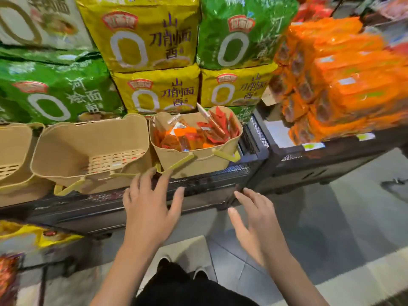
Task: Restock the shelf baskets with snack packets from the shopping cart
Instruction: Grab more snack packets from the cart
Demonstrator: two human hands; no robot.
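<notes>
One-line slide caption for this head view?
Both empty hands, left and right, reach toward a snack-filled basket beside an empty one.

Yellow noodle bags (141, 38) and green noodle bags (238, 32) are stacked behind, with orange packs (344, 85) piled on the right. Grey floor tiles (331, 228) lie below, and a black shoe (164, 265) shows.

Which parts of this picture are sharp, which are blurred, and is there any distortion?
Head view: the filled basket and both hands, left hand and right hand, are fairly sharp; the orange packs at right smear with motion blur; the wide lens bends the shelf edge.
</notes>
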